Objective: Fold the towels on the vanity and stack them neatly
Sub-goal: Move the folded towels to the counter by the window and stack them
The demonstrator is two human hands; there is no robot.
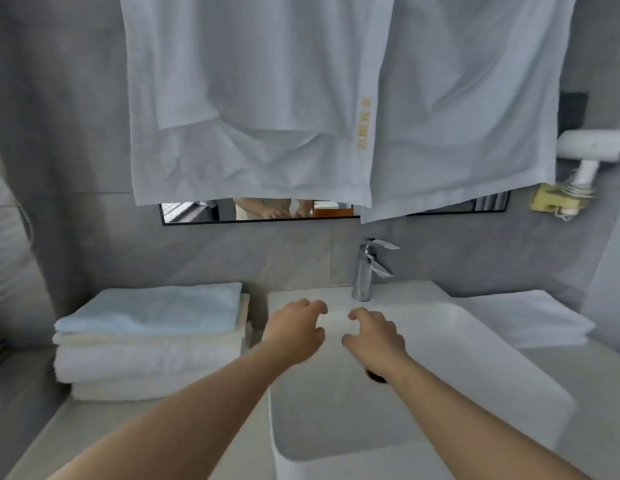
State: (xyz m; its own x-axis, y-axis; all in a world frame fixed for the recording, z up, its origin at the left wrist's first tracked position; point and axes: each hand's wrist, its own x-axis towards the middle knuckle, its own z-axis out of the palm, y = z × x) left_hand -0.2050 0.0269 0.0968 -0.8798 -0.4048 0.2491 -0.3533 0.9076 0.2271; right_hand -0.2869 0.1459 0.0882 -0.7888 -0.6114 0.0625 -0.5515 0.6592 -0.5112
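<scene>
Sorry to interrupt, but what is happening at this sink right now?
A person is partway through folding towels at a bathroom vanity. The left hand and right hand hover empty over the sink basin, fingers loosely curled. A large white towel hangs unfolded in front of the mirror. A folded stack topped by a light blue towel sits left of the sink; another folded white towel lies on the right.

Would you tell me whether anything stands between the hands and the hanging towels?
Only the faucet, just beyond the right hand and below the towels. Nothing visible stands before the left hand; both hover over the sink.
</scene>
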